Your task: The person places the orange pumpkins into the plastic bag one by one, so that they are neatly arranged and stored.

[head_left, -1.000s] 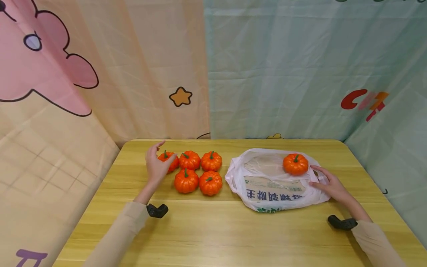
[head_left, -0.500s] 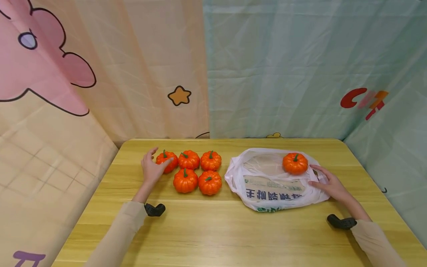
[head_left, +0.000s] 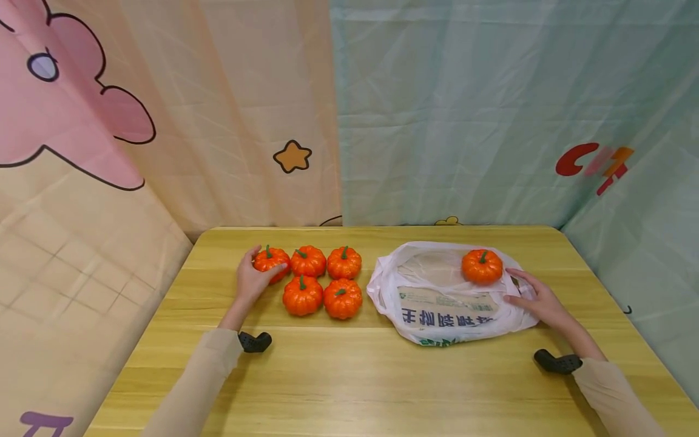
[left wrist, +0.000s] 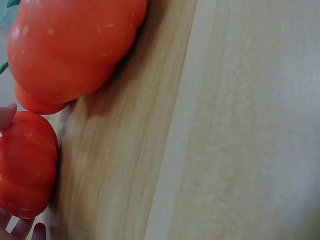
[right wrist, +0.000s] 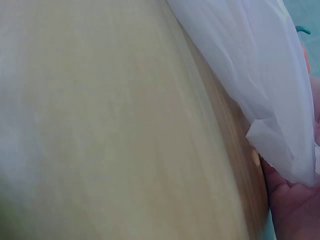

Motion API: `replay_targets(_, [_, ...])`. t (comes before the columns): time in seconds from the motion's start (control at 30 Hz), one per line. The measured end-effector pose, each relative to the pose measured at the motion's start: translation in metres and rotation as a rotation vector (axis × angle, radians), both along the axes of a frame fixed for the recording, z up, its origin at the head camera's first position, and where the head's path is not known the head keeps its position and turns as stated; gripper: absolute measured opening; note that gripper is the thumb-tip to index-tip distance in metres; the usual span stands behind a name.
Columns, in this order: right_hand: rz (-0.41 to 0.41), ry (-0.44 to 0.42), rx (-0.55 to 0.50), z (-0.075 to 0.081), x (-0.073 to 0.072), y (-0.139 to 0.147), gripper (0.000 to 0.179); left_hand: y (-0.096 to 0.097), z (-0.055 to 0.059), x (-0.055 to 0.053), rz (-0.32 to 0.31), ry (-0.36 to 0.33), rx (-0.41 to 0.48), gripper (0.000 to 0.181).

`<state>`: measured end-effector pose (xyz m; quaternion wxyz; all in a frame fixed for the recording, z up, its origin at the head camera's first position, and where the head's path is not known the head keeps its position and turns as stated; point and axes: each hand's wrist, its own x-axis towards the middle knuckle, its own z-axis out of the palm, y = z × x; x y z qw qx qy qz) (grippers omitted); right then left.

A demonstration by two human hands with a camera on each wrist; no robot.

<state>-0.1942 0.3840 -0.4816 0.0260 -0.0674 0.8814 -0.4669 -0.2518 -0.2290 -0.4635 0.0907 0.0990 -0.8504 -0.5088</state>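
Around the far-left orange toy pumpkin my left hand curls, its thumb across the near side and its fingers along the left side. The left wrist view has this pumpkin between thumb and fingertips, still on the table. To the right lies a white plastic bag with printed text, its mouth spread. One pumpkin sits at the bag's right back part. My right hand holds the bag's right edge, thumb and fingers about the plastic. Bag film hides part of that hand in the right wrist view.
Beside the held pumpkin are two more in the back row, a middle one and a right one. In front of them sit two others, left and right. A printed curtain hangs behind the wooden table.
My left hand has drawn back slightly to the left and then closed in on the far-left pumpkin, thumb and fingers now against it. The right hand and the bag have stayed put.
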Motion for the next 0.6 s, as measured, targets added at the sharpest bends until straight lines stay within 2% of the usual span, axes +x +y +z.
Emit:
replay_targets(0.3, [-0.001, -0.013, -0.003, -0.0016, 0.0035, 0.0002, 0.069, -0.0038, -0.0058, 0.001, -0.006, -0.046, 0.047, 0.084])
replay_targets(0.6, [-0.002, -0.009, 0.007, -0.0007, -0.0012, 0.0023, 0.069, -0.0043, -0.0041, -0.0037, -0.007, -0.038, 0.081, 0.087])
